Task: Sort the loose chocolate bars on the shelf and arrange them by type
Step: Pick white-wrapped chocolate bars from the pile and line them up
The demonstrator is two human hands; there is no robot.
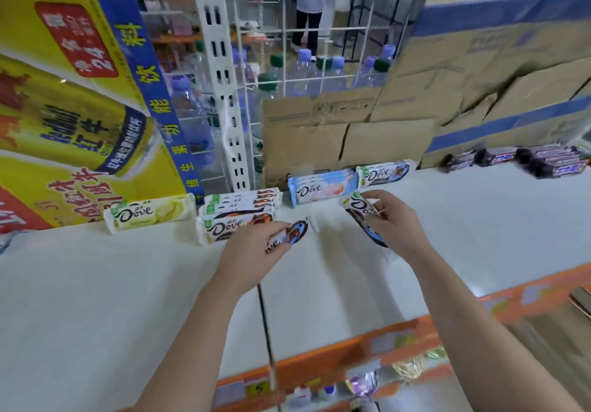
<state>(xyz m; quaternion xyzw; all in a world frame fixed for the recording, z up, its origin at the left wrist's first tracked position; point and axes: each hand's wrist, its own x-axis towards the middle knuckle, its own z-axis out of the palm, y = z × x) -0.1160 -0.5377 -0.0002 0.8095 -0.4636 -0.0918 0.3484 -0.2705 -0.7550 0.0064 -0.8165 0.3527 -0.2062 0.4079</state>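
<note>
We see the left hand (256, 247) curled round a white Dove bar (295, 234) whose far end shows blue and dark brown, low over the white shelf (128, 283) and just beside the brown-and-orange stack (240, 216). The right hand (395, 219) pinches a second Dove bar (358, 207) in the same white, blue and brown wrapper, tilted, in front of the pale blue stack (323, 188). Along the back we also find a single yellow bar (150, 213), a white-and-blue stack (383, 172) beside the pale blue one, and dark-wrapped bars (527, 162) well apart at the far right.
</note>
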